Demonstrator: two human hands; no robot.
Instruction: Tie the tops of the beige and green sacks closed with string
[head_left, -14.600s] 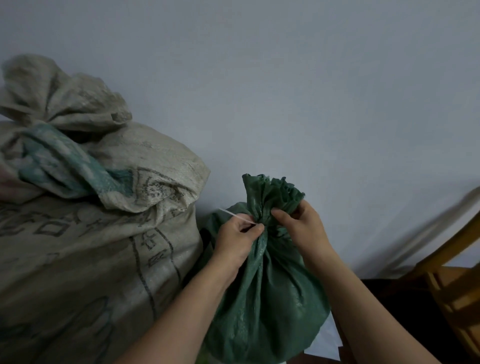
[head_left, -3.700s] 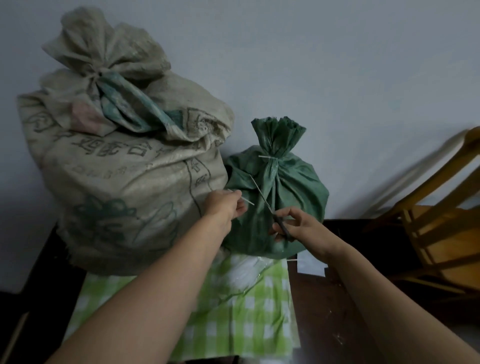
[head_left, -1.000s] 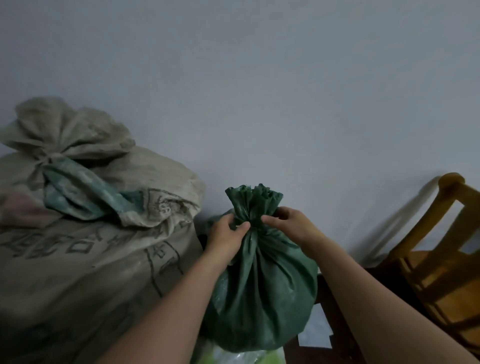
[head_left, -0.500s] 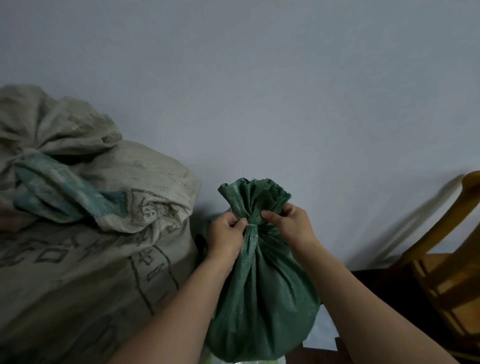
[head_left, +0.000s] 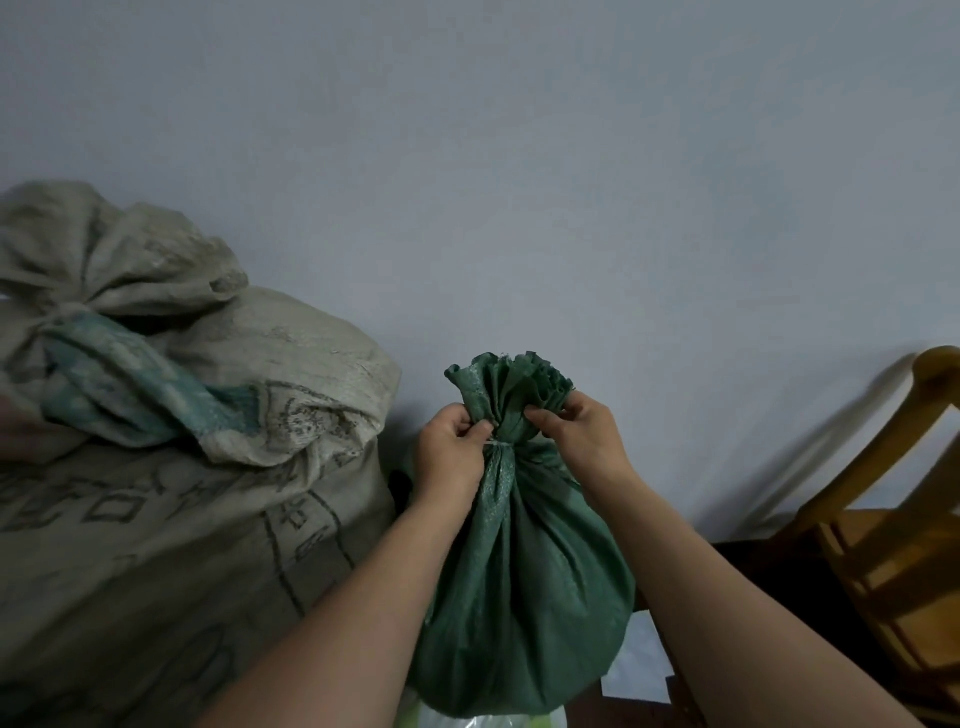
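Note:
A small green sack (head_left: 524, 597) stands against the wall, its top gathered into a ruffled neck. Pale string (head_left: 500, 443) circles that neck. My left hand (head_left: 451, 453) pinches the gathered cloth on the neck's left side, just above the string. My right hand (head_left: 579, 434) pinches the ruffle on the right side. A big beige sack (head_left: 171, 519) with dark printing sits to the left, its top bunched and bound, with a teal strip hanging from the bunch.
A yellow wooden chair (head_left: 893, 519) stands at the right on a dark floor. A pale grey wall (head_left: 519, 182) rises behind both sacks. White paper (head_left: 636, 670) lies under the green sack's right side.
Both hands have shifted slightly up onto the ruffle, so the string round the green sack's neck now shows below the fingers. The view has tilted a little.

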